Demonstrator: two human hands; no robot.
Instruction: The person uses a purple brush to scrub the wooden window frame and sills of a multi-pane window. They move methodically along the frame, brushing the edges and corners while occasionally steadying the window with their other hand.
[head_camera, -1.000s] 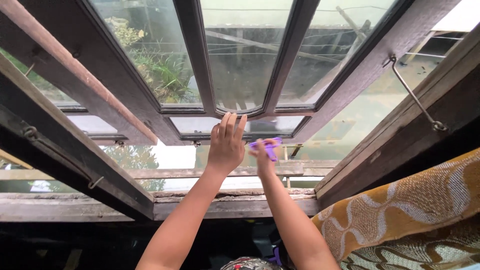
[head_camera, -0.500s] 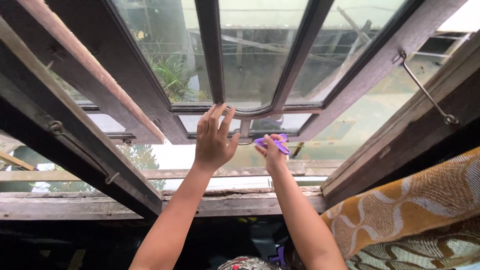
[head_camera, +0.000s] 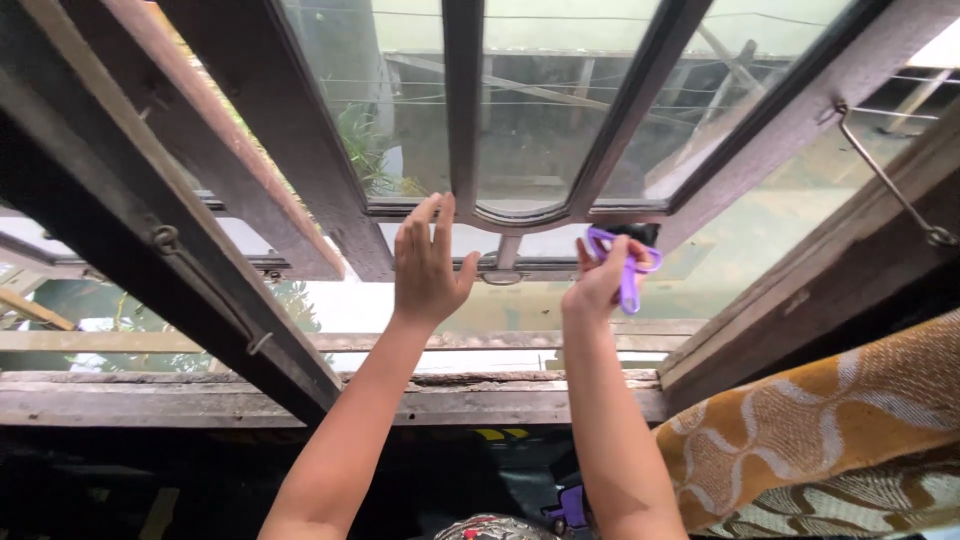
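Both your arms reach up and forward toward the window sash (head_camera: 560, 120), forearms rising from the bottom of the view and nearly parallel.

Your left hand (head_camera: 428, 262) is flat and open, fingers together and pointing up, thumb spread to the right. Its fingertips lie at the sash's lower rail, just below the left pane (head_camera: 385, 100); whether the palm presses the wood or only hovers before it cannot be told. It holds nothing.

Your right hand (head_camera: 603, 277) is raised a little to the right of the left, wrist straight, fingers curled. Its grip is closed around a purple tool (head_camera: 625, 268), whose looped handle shows above the knuckles and whose straight part hangs down past the fingers on the right. The tool sits just under the sash's lower rail, near the dark corner where the rail meets the right frame (head_camera: 800, 110). What kind of tool it is cannot be made out.

Between your hands a small metal ring (head_camera: 500, 277) hangs from the rail. A metal stay hook (head_camera: 890, 180) runs along the right frame. A patterned orange cloth (head_camera: 820, 430) lies at lower right, beside your right forearm.
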